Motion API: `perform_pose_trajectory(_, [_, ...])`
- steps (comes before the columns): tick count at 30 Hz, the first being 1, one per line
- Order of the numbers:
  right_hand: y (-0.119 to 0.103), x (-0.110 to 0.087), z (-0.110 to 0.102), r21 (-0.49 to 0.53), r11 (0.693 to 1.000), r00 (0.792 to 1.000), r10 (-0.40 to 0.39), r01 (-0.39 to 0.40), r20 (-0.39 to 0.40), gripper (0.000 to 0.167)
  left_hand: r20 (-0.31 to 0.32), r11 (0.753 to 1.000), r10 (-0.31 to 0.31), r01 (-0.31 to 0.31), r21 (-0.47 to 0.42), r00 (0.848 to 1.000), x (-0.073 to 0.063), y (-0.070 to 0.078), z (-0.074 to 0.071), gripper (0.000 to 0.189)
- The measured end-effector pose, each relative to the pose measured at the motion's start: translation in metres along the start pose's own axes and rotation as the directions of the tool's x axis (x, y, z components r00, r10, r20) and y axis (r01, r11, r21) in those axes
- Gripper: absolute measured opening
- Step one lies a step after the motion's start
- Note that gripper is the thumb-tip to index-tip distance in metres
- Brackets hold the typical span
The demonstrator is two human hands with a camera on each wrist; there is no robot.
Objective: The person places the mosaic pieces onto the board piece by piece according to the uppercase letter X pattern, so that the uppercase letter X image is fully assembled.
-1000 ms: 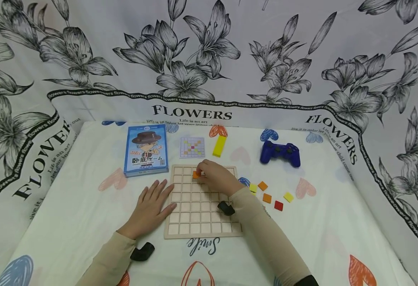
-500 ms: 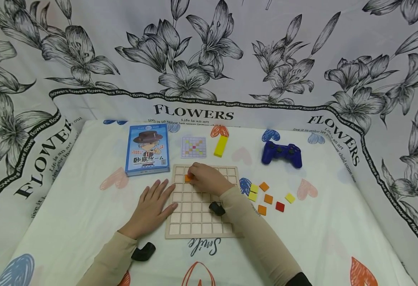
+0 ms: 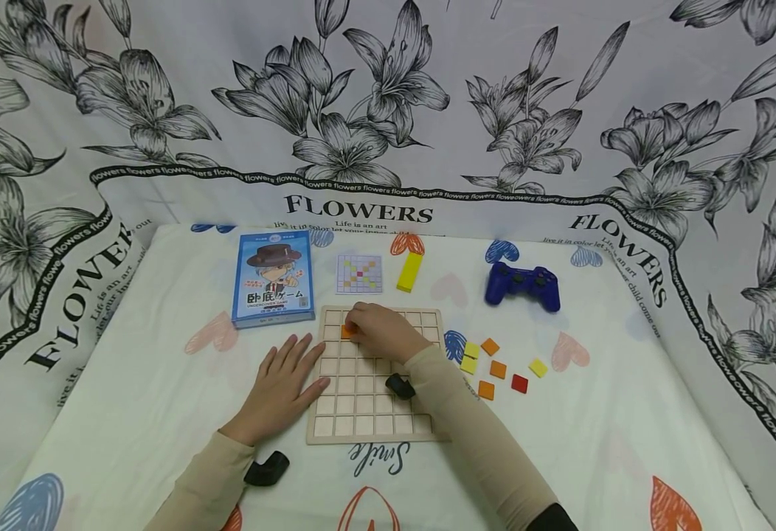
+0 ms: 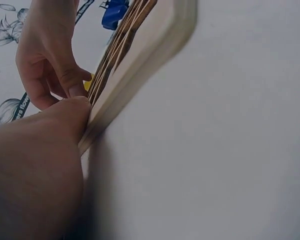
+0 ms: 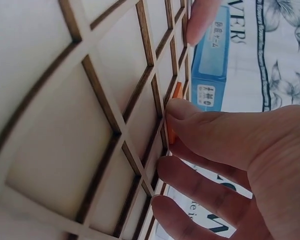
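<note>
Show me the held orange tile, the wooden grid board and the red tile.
Held orange tile (image 3: pixel 345 332): head view, its exposed left part.
Wooden grid board (image 3: pixel 364 405): head view, a bare cell's floor.
Red tile (image 3: pixel 519 383): head view, middle of its top face.

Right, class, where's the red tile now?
In the head view, the red tile lies right of the board, an orange tile close on its left, a yellow tile up to its right.
</note>
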State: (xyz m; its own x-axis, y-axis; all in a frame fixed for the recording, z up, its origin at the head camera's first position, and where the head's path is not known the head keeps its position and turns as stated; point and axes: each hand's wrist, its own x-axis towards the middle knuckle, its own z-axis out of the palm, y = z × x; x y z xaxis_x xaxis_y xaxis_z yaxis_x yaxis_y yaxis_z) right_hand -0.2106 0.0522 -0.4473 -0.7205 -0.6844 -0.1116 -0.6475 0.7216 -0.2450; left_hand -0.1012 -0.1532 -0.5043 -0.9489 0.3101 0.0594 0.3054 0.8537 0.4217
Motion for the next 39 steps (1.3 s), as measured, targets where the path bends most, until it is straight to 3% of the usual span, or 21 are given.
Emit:
perform_pose_trajectory(7, [0.001, -0.001, -0.002, -0.024, 1.000, 1.000, -0.001, 0.001, 0.006, 0.023, -0.009, 1.000, 0.010, -0.010, -0.002, 1.000, 0.002, 0.000, 0.001, 0.065])
perform_pose_trajectory(11, [0.003, -0.012, -0.009, -0.018, 0.999, 0.999, -0.037, 0.036, -0.040, 0.023, -0.015, 1.000, 0.008, -0.008, 0.013, 1.000, 0.001, 0.000, 0.002, 0.065])
perform_pose_trajectory(16, [0.010, -0.045, -0.030, 0.012, 1.000, 0.994, -0.009, 0.010, -0.113, 0.026, -0.024, 1.000, 0.005, -0.005, 0.021, 1.000, 0.000, -0.001, 0.004, 0.064])
perform_pose_trajectory(21, [0.026, -0.093, -0.040, 0.051, 0.991, 0.987, 0.129, -0.125, -0.093, 0.035, -0.035, 1.000, 0.001, 0.000, 0.018, 0.999, -0.003, 0.000, 0.003, 0.064])
perform_pose_trajectory(24, [0.038, -0.124, -0.038, 0.103, 0.962, 0.965, 0.258, -0.252, -0.047, 0.045, -0.042, 1.000, 0.003, -0.002, 0.017, 0.999, -0.004, 0.001, 0.003, 0.064])
perform_pose_trajectory(29, [0.063, -0.169, -0.032, 0.193, 0.882, 0.899, 0.438, -0.430, 0.004, 0.050, -0.051, 1.000, 0.013, -0.012, 0.019, 0.999, -0.004, 0.002, 0.003, 0.063])
perform_pose_trajectory(35, [0.096, -0.206, -0.024, 0.187, 0.833, 0.849, 0.528, -0.520, 0.008, 0.044, -0.050, 1.000, 0.009, -0.008, 0.021, 0.999, -0.002, 0.003, 0.004, 0.063])
perform_pose_trajectory(39, [0.109, -0.223, -0.020, 0.180, 0.821, 0.833, 0.553, -0.542, -0.012, 0.043, -0.046, 1.000, 0.003, -0.002, 0.024, 0.999, -0.002, 0.003, 0.003, 0.063])
